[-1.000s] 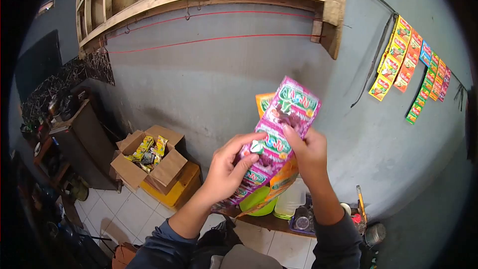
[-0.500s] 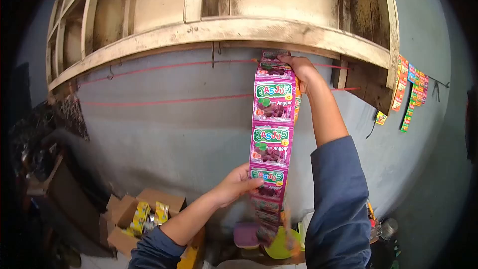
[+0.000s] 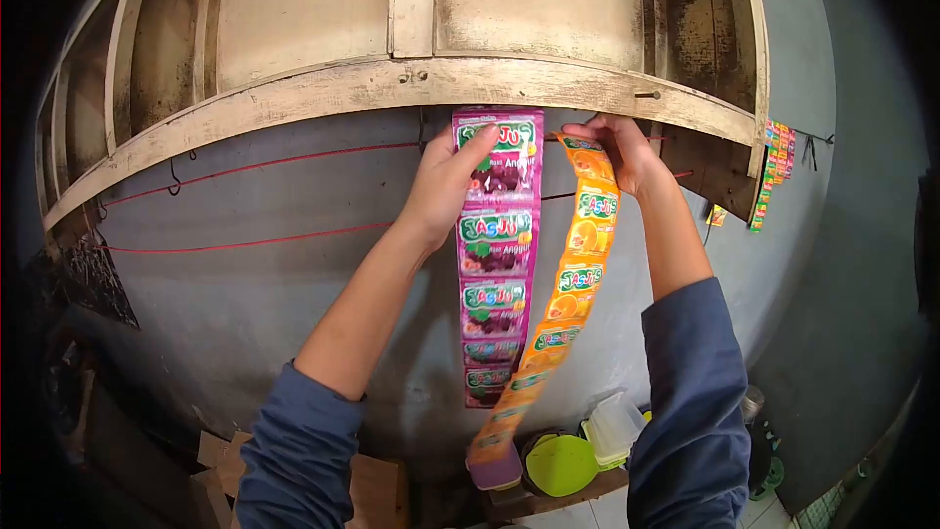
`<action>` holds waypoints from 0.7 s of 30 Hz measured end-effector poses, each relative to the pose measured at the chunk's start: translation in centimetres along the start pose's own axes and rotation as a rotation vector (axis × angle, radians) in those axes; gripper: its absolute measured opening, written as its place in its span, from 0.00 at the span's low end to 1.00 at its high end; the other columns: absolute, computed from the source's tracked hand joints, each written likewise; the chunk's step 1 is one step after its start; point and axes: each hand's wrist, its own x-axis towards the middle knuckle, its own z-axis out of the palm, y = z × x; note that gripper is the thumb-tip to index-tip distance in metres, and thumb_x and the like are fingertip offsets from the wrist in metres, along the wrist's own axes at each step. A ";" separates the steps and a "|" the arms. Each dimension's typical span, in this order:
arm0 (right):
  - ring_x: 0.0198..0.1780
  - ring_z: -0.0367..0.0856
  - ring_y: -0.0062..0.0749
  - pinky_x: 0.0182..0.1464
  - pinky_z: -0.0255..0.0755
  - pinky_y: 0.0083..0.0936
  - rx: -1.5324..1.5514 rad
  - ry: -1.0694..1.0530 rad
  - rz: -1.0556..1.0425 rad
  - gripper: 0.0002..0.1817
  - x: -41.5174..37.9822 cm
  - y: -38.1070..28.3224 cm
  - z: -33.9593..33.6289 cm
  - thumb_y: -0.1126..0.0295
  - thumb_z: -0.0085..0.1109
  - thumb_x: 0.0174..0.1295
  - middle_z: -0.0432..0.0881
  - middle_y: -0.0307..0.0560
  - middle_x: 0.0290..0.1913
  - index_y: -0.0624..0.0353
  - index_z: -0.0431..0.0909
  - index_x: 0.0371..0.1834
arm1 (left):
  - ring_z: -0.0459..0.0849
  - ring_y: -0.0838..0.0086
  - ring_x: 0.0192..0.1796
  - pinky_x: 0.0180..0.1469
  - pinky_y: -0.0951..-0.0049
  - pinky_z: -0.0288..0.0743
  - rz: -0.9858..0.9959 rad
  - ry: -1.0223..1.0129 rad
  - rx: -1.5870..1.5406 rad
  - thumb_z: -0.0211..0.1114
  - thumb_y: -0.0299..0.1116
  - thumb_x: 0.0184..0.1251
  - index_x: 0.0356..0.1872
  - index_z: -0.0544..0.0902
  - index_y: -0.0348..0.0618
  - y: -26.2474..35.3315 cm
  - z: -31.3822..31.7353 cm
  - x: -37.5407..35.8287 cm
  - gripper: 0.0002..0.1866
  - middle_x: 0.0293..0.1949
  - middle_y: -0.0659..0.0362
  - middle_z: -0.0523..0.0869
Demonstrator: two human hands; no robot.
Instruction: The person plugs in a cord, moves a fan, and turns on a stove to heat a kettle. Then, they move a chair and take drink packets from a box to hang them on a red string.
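Note:
A strip of purple drink sachets (image 3: 494,245) hangs down just under the wooden shelf. My left hand (image 3: 446,176) grips its upper sachet, thumb across the front. To its right, an orange strip of drink sachets (image 3: 578,279) dangles from my right hand (image 3: 624,152), which pinches its top end close to the shelf's lower edge. The lower part of the orange strip swings left across the bottom of the purple one. Behind both strips runs a red cord (image 3: 294,163) under the shelf; my hands and the strips hide part of it.
The wooden shelf (image 3: 323,88) spans the top, with a metal hook (image 3: 174,181) below it. More sachet strips (image 3: 776,162) hang on the right wall. Below are a green lid (image 3: 560,463), a clear plastic container (image 3: 615,426), a purple container (image 3: 496,470) and a cardboard box (image 3: 377,495).
My left hand has risen from the lower purple sachets to the top one. My right hand now holds the orange strip, which has come out from behind the purple one.

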 end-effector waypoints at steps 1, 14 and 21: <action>0.38 0.76 0.30 0.44 0.71 0.25 0.021 -0.118 0.010 0.17 0.1 0.1 -0.9 0.69 0.46 0.52 0.77 0.49 0.40 0.68 0.70 0.44 | 0.76 0.82 0.38 0.42 0.80 0.69 0.013 0.052 0.038 0.54 0.37 0.61 0.44 0.72 0.39 -0.7 -0.3 0.6 0.15 0.37 0.61 0.79; 0.38 0.76 0.34 0.42 0.73 0.27 -0.025 -0.087 -0.460 0.18 9.1 2.6 -1.7 0.82 0.56 0.46 0.75 0.46 0.38 0.63 0.69 0.43 | 0.76 0.71 0.40 0.39 0.70 0.69 -0.292 0.325 0.307 0.52 0.36 0.58 0.44 0.71 0.39 -5.8 -5.1 7.1 0.15 0.39 0.54 0.78; 0.43 0.76 0.35 0.46 0.64 0.41 -1.121 0.326 -0.584 0.15 6.2 2.6 2.5 0.63 0.59 0.47 0.79 0.47 0.39 0.57 0.76 0.37 | 0.79 0.76 0.37 0.38 0.75 0.72 -0.218 0.154 0.393 0.53 0.30 0.59 0.43 0.73 0.40 -4.5 -4.2 2.8 0.12 0.37 0.58 0.80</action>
